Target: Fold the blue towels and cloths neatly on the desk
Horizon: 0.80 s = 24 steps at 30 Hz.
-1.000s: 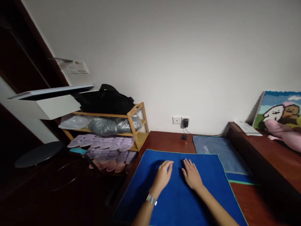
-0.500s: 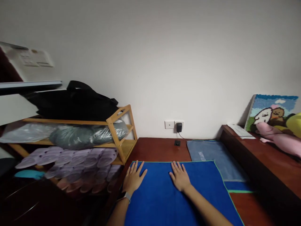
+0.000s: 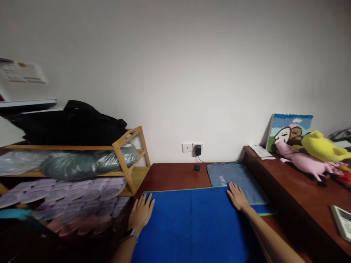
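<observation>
A blue cloth [image 3: 192, 223] with a thin green edge lies spread over the reddish-brown table [image 3: 172, 175]. On its far left corner rests my left hand [image 3: 141, 213], palm down with the fingers apart; a watch [image 3: 133, 233] is on that wrist. My right hand [image 3: 238, 196] lies flat at the far right corner, fingers stretched out. Beneath that corner shows a grey-blue cloth [image 3: 236, 175] with white lettering, partly covered. Neither hand grips anything. The near edge of the blue cloth is out of view.
To the left stands a wooden rack [image 3: 131, 160] bearing a black bag [image 3: 74, 124], plastic-wrapped bundles and rows of slippers [image 3: 87, 190]. A black plug [image 3: 197, 150] sits in the wall socket. On the raised ledge at right are plush toys [image 3: 304, 160], a picture [image 3: 287, 128] and a calculator-like device [image 3: 342, 221].
My hands have moved apart from the cloth's middle: first the left to the far left corner, then the right to the far right corner. The view has turned rightward.
</observation>
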Available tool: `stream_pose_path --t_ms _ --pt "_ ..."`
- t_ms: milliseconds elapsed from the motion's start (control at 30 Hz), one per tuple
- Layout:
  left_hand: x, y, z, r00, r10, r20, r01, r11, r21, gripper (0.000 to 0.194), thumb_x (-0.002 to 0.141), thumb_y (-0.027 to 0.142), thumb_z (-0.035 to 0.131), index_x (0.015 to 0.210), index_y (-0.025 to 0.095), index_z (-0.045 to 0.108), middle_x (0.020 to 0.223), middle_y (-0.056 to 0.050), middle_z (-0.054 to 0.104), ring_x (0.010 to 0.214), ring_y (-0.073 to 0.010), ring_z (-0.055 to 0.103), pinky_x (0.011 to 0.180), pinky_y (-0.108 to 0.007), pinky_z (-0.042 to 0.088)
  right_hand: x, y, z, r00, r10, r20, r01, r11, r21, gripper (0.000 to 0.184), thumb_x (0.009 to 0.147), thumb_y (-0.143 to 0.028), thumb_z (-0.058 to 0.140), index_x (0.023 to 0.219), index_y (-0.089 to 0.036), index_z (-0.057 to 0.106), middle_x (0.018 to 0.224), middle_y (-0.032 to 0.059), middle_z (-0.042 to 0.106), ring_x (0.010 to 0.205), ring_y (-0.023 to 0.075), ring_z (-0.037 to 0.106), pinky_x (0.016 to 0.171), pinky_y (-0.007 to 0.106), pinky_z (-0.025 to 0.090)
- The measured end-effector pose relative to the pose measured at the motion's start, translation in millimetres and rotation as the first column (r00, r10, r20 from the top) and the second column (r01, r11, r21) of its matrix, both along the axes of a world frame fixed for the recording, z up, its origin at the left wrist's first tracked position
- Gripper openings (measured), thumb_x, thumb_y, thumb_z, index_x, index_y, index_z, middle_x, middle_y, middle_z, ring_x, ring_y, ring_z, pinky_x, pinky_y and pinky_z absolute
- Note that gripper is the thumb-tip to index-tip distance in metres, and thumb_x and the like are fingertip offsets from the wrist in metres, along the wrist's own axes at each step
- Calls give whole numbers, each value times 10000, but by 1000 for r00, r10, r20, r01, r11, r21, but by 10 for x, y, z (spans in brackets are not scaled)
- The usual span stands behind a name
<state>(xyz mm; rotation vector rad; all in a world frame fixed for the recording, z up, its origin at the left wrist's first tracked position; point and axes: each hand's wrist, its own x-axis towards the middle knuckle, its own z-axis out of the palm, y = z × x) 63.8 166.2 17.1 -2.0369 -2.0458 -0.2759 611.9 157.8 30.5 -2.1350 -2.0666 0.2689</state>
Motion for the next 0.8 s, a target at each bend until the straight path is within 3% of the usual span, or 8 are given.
stream_pose_path --t_ms 167,267,333,467,533,633,700,800 --pt "1039 -489 108 956 -277 94 263 956 132 562 1061 428 278 1498 189 540 1590 -132 496 1452 -261 486 1219 -463 363 -752 -458 50 983 162 -85 -136 958 253 650 1078 -468 229 1641 -144 264 1692 84 263 1588 243 161 1300 476 142" --pt "1667 -760 64 908 -400 123 397 916 54 528 1060 419 326 1546 270 470 1628 -69 450 1499 -241 419 1232 -468 349 -1469 -769 -7 914 380 -141 -329 898 291 644 1083 -498 238 1652 -197 231 1697 53 250 1585 230 178 1299 457 164" --pt "1777 -900 14 916 -379 129 387 921 -45 534 1054 419 334 1558 283 449 1640 -62 425 1515 -248 391 1239 -484 331 -1798 -880 -44 877 448 -177 -400 882 249 645 1082 -504 232 1649 -198 239 1694 60 252 1580 232 200 1297 456 163" --pt "1102 -1143 -104 987 -136 91 149 977 -155 634 1015 536 348 1590 272 388 1666 -95 361 1539 -303 339 1240 -555 279 -1720 -941 -42 919 351 -178 -337 936 102 671 1069 -520 253 1636 -163 281 1687 101 255 1579 257 201 1292 493 144" --pt "537 -1271 -169 999 -21 50 29 985 -171 688 992 556 331 1602 240 364 1681 -117 323 1547 -326 315 1232 -577 273 -1365 -1016 -32 957 254 -142 -247 967 61 677 1063 -521 260 1635 -162 282 1692 95 239 1584 254 182 1293 494 128" --pt "-124 -1459 -240 1000 -21 -23 17 985 -171 661 983 493 278 1552 215 468 1677 -108 342 1558 -345 280 1232 -599 249 -683 -1248 -93 989 116 -87 -112 993 49 677 1058 -525 249 1640 -181 273 1699 62 224 1589 245 156 1296 482 99" --pt "-301 -1548 -243 999 -30 -35 24 988 -156 670 976 492 273 1536 196 491 1659 -119 380 1548 -347 306 1225 -595 266 -242 -1433 -187 998 25 -61 -23 999 34 685 1053 -525 242 1640 -173 274 1697 56 240 1589 245 158 1296 477 108" --pt "-220 -1611 -165 999 40 -1 -40 994 -101 709 967 497 285 1540 123 471 1618 -183 435 1505 -350 394 1203 -567 326 269 -1675 -329 995 -91 -51 92 995 25 699 1044 -514 249 1634 -142 290 1685 80 287 1582 258 189 1291 487 152"
